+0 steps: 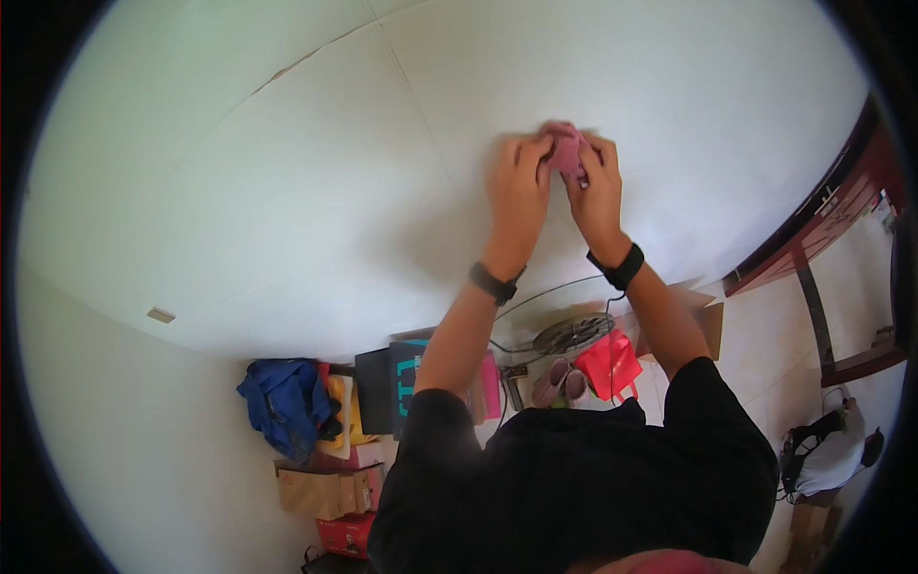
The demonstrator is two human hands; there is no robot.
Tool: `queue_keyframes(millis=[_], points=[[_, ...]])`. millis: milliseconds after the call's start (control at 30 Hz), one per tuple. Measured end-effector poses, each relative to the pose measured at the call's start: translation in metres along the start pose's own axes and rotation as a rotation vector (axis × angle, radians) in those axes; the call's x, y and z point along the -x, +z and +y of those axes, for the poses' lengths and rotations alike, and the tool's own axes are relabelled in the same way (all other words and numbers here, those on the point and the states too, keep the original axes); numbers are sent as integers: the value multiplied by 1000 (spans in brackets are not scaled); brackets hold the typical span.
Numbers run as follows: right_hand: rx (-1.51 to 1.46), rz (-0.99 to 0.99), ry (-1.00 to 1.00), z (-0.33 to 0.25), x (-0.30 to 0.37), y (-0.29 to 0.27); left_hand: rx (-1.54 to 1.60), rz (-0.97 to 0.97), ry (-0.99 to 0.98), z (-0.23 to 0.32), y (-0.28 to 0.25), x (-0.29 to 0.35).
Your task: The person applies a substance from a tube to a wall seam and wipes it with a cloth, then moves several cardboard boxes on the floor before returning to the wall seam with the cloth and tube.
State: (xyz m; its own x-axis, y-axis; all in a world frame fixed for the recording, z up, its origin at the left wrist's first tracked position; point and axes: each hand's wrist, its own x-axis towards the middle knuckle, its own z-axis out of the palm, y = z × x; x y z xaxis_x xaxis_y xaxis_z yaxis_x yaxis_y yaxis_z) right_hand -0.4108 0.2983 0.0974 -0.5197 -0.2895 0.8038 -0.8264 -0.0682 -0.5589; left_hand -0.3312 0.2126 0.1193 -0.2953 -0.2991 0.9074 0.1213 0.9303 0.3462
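Both arms reach up in front of a white wall (316, 163), with a crumpled pink cloth (566, 151) between the hands. My left hand (519, 182) grips the cloth's left side, its fingers curled and thumb pressed in. On the cloth's other side, my right hand (597, 187) pinches it with bent fingers. Whether the cloth touches the wall cannot be made out. A black band (495, 284) circles my left wrist, and another black band (622, 268) the right; a thin cable hangs near the right one.
Along the wall's foot stand a blue fabric bundle (284, 402), cardboard boxes (311, 493), a dark box (375, 392), a round fan-like grille (572, 333), shoes (562, 385) and a red bag (610, 364). An open carton (706, 325) sits rightward, before a dark red door frame (813, 249).
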Motion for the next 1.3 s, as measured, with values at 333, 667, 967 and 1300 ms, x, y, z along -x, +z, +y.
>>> queue_keyframes(millis=[333,667,967,1300], points=[[-11,-44,-141,19,51,32,-11,-77,-127,-24,-29,57],[-83,-148,-137,0,23,10,93,42,-83,-32,-15,47],[27,-52,79,18,80,36,20,-148,-185,-35,-24,83],[4,-146,-82,-9,63,57,5,44,-177,-55,-54,80]])
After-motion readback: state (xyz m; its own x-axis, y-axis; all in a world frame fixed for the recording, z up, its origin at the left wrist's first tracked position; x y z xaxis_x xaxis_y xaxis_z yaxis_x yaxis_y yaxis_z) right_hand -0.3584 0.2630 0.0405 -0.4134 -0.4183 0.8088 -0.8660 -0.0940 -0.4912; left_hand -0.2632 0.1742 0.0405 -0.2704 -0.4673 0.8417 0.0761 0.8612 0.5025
